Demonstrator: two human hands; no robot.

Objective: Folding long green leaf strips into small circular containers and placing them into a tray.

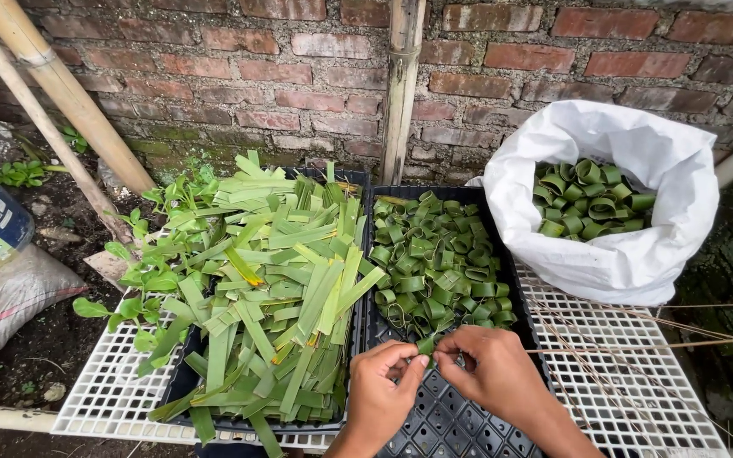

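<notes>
Two bare hands meet at the bottom centre, seen from above. The left hand [381, 383] and the right hand [487, 366] each pinch with thumb and fingertips closed on one small green leaf strip [427, 345], which sits between them just above the near edge of a black tray [451, 424]. The strip is short; what shows of it points up and away from the person, though its full length is hidden by the fingers.

That tray holds a heap of curled leaf rings [436, 259], too many to count. One second black tray to its left is piled with flat cut leaf strips [286, 297], lying mostly lengthwise away from the viewer, also uncountable. Both trays rest on one white plastic grid [629, 373]. One white sack [629, 246] at the right holds more rings. Several thin sticks [638, 343] lie across the grid, pointing right. Behind stands a brick wall [299, 76] with three bamboo poles [402, 85].
</notes>
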